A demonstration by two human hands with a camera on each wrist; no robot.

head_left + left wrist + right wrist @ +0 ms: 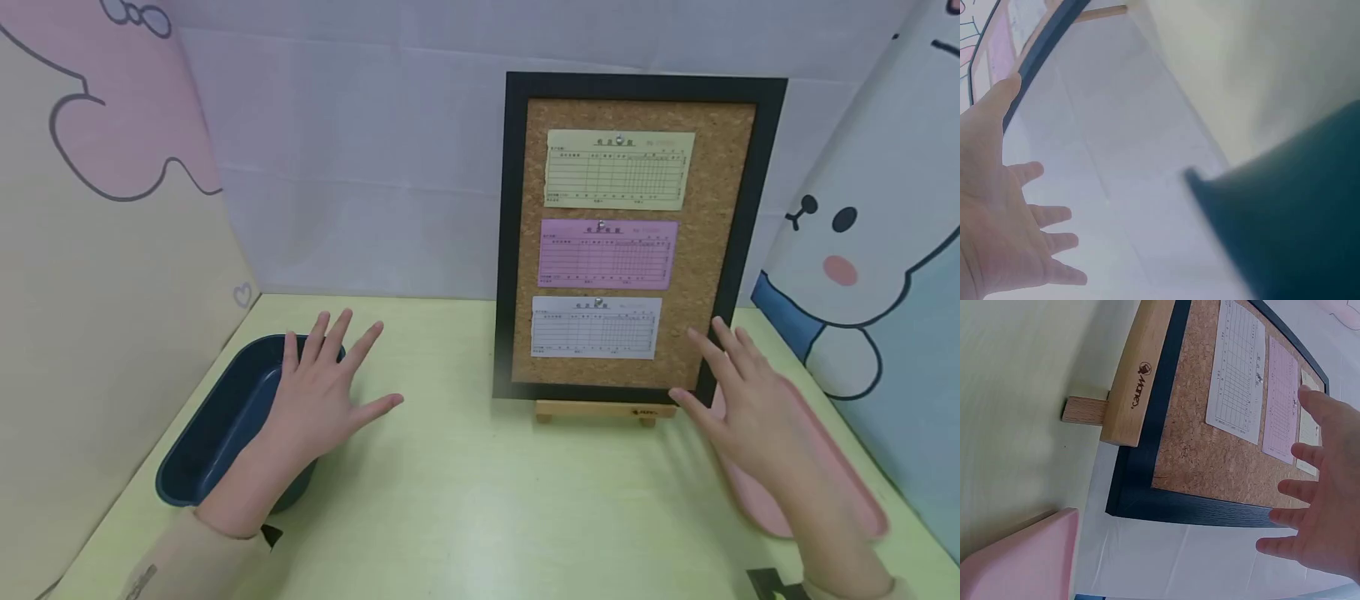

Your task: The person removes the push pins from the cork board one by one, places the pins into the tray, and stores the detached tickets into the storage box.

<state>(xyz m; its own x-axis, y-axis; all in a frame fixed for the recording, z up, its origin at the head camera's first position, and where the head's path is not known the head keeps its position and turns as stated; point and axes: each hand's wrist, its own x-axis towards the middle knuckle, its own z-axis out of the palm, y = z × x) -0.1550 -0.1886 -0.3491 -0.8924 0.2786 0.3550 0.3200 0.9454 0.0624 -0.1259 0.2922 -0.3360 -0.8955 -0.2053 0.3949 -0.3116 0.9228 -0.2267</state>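
The left hand (322, 379) hovers by a navy basin (213, 446) and the right hand (753, 408) by a pink tray (836, 479), both empty with fingers spread, a framed corkboard (701, 250) just beyond the right, its wooden stand (592, 409) likely propping it upright and pushpins (619, 141) holding three slips (607, 257), on a pale bench (472, 492) before white cloth (360, 167)

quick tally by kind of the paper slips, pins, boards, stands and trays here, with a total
Slips: 3 (yellow slip, purple slip, white slip)
Pins: 3 (top pin, middle pin, bottom pin)
Boards: 1 (framed cork board)
Stands: 1 (wooden stand)
Trays: 2 (dark blue tray, pink tray)
Total: 10
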